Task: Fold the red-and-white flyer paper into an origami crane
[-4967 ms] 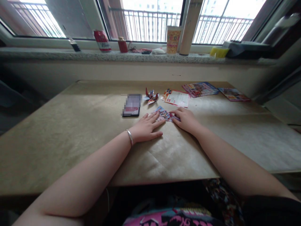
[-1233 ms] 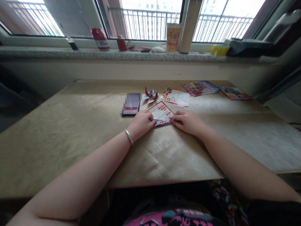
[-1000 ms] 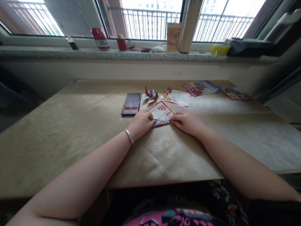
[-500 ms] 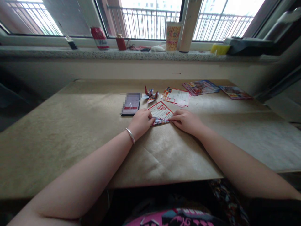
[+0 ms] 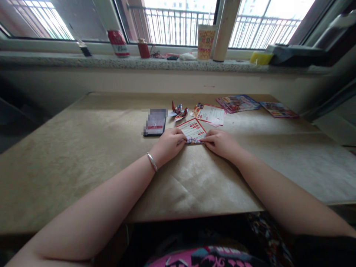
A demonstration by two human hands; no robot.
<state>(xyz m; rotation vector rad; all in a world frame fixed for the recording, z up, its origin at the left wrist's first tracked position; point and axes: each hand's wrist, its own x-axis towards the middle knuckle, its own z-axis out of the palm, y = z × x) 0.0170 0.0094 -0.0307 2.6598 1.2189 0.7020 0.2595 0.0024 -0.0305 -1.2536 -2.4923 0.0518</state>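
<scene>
- The left hand [image 5: 170, 144] pinches the left end of a narrow folded band [image 5: 194, 141] with thumb and curled fingers, its knuckles up and its side resting low at the table.
- The right hand [image 5: 222, 142] grips the other end of the band, thumb below and fingertips on top.
- The band, patterned in mixed colours, runs along the near edge of a printed sheet [image 5: 193, 128]. That sheet lies between the two hands, its white, red-bordered face up and one corner pointing away from the person.
- A silver bracelet [image 5: 151, 161] circles the left wrist.
- Just beyond the left hand lies a phone [image 5: 155, 123], its screen partly blurred out.
- Right of the phone stands a folded paper piece [image 5: 178, 112] with pointed, raised flaps.
- Next to it, behind the sheet, loose papers [image 5: 211, 114] overlap, the top one white with red marks.
- Farther right and back, a fanned stack of colourful leaflets [image 5: 238, 104] lies near another leaflet pile [image 5: 279, 110].
- All of these rest on a tan-covered table [image 5: 91, 159].
- Behind it, a speckled windowsill [image 5: 164, 65] bears a red-and-white can [image 5: 118, 43], a red container [image 5: 144, 49], a patterned cup [image 5: 206, 42] and a yellow object [image 5: 260, 58].
- Past the window runs a railing [image 5: 175, 27].
</scene>
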